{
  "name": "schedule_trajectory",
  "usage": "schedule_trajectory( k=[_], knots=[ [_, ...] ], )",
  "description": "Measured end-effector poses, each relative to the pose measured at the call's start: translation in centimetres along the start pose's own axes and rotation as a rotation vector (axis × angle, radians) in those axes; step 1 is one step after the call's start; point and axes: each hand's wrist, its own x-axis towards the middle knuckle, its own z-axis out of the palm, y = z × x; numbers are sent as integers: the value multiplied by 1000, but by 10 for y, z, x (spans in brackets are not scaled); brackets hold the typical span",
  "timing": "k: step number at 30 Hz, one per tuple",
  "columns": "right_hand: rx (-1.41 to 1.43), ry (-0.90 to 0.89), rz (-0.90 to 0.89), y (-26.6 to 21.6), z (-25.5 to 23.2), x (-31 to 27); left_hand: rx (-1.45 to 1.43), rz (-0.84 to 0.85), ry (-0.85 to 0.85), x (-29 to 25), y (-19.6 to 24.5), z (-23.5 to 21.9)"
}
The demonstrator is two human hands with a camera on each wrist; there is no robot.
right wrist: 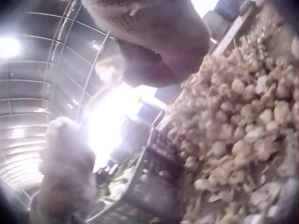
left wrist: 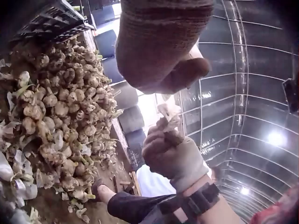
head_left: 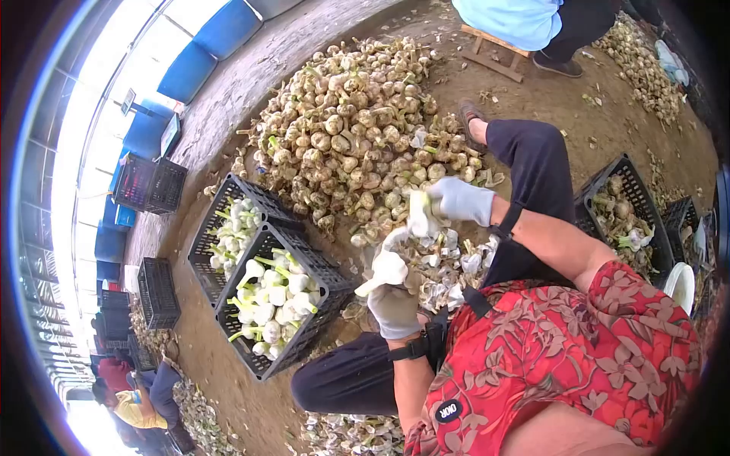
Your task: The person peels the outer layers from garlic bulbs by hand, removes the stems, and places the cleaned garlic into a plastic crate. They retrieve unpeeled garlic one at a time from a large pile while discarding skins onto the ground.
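1. The left hand [head_left: 395,308], wearing a pale glove, is grasping a white garlic bulb [head_left: 389,267], its stem end poking out towards nine o'clock.
2. At one to two o'clock from the bulb, the right hand [head_left: 462,201], also gloved, is pinching a whitish piece [head_left: 421,214]; blur is hiding whether this is peel or stalk. A pale blurred strip [head_left: 395,239] is showing between the piece and the bulb.
3. Both hands are working above a scatter of papery peel [head_left: 468,262], which is lying towards three o'clock from the bulb.
4. At half past eleven from the bulb, a big pile of soil-stained garlic [head_left: 342,129] is spreading over the bare ground.
5. Towards eight o'clock a near black crate [head_left: 323,267] is holding clean white bulbs with green stems; a second crate [head_left: 262,201] of them is standing just beside it, at nine.
6. Well off towards three o'clock, another black crate [head_left: 654,209] is holding browner garlic, and a white bucket [head_left: 679,285] is standing near it.
7. At one o'clock a person in a light-blue top [head_left: 509,23] is sitting at a low wooden stool [head_left: 493,64]; far away at eight, someone in yellow [head_left: 138,410] is bending forward.
8. In the right wrist view, glare and blur are masking the fingers' work.
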Motion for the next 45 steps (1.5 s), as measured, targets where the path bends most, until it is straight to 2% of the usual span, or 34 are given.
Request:
schedule_trajectory(
  k=[1, 2, 3, 5, 6, 8, 9, 11, 12, 13, 14, 15, 16, 19, 20, 23, 26, 29, 30, 31, 33, 35, 36, 37, 39, 40, 42, 43, 45],
  knots=[
    [-569, -56, -93, -17, -5, -6, 48, 17, 32, 2, 0, 17],
    [-671, -77, -21, -38, -1, -21, 97, 35, 61, 3, 0, 31],
    [-635, -58, -39, -44, -7, -48, 150, 55, 157, 2, -22, 41],
    [-248, 6, -514, -7, 10, -25, 383, 98, 334, 6, -17, 53],
    [-61, -86, -413, -21, 23, -31, 522, 117, 422, -4, -14, 54],
    [244, -246, -219, -55, 25, -41, 509, 110, 468, 0, -14, 44],
    [320, -202, -191, -54, 35, -40, 509, 101, 496, 0, -11, 43],
    [456, -118, -141, -48, 54, -32, 479, 163, 433, 2, -8, 51],
    [418, 47, -240, -54, 57, -35, 468, 211, 413, 3, -7, 58],
    [459, 113, -220, -57, 63, -36, 458, 259, 396, 4, -6, 62],
    [500, 180, -197, -59, 70, -37, 488, 274, 268, 4, -5, 61],
    [541, 248, -171, -63, 76, -39, 548, 293, 302, 5, -7, 61],
    [381, 338, -192, -71, 76, -45, 607, 312, 334, 6, -12, 61],
    [201, 279, -175, -94, 71, -58, 677, 319, 450, 4, -14, 61],
    [244, 360, -298, -81, 83, -52, 649, 323, 469, 5, -13, 58],
    [127, 381, -283, -70, 87, -46, 562, 347, 462, 8, -14, 53],
    [-127, 478, -476, -70, 79, -42, 513, 328, 469, 10, -11, 49],
    [1, 572, -430, -64, 64, -32, 470, 367, 471, 10, -10, 48],
    [34, 608, -341, -58, 59, -26, 466, 383, 476, 9, -10, 49],
    [198, 598, -223, -55, 52, -24, 462, 399, 481, 9, -10, 49],
    [-84, 439, -74, -36, 35, -19, 223, 375, 372, 5, -4, 42],
    [-560, -237, 2, -52, 21, -26, -11, 350, 264, -1, 3, 32],
    [-663, -310, -71, -55, 26, -37, -68, 350, 324, -2, 4, 34],
    [-680, -362, -68, -63, 31, -43, -100, 347, 283, -3, 5, 30],
    [-323, -93, -207, -68, 43, -49, -167, 339, 198, -2, 6, 24],
    [-274, -16, -284, -75, 48, -51, -126, 340, 227, -2, 6, 23],
    [-169, 145, -435, -98, 59, -49, 18, 375, 416, -3, 3, 31],
    [-202, 161, -447, -102, 68, -44, 93, 389, 508, -3, 3, 36],
    [-268, 187, -470, -101, 84, -30, 57, 423, 515, -1, 2, 44]
  ],
)
